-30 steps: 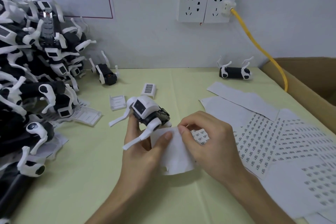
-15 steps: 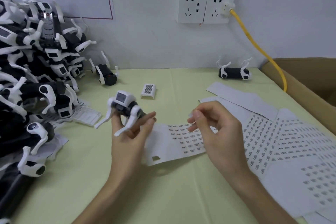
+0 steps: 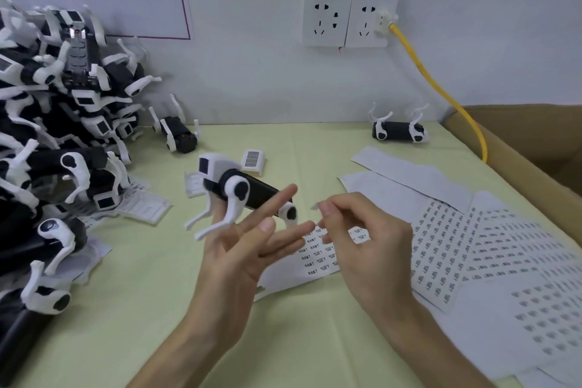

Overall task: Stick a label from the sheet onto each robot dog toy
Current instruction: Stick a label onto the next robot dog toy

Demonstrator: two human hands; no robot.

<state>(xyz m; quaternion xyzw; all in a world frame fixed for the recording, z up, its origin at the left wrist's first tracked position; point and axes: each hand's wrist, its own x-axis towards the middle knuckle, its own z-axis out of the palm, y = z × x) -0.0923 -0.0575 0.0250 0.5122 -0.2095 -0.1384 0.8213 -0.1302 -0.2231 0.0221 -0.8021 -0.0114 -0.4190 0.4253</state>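
The label sheet (image 3: pixel 318 257) lies partly hidden behind both hands. The left hand (image 3: pixel 239 249), fingers spread, balances a robot dog toy (image 3: pixel 242 190). The right hand (image 3: pixel 362 236) pinches a small label (image 3: pixel 315 206), its print unreadable.

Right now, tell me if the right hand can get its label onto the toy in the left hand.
Probably yes: the right hand pinches the label beside the robot dog toy, with open air between.

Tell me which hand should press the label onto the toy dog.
Right. The right hand pinches a peeled label beside the toy dog, which the left hand carries.
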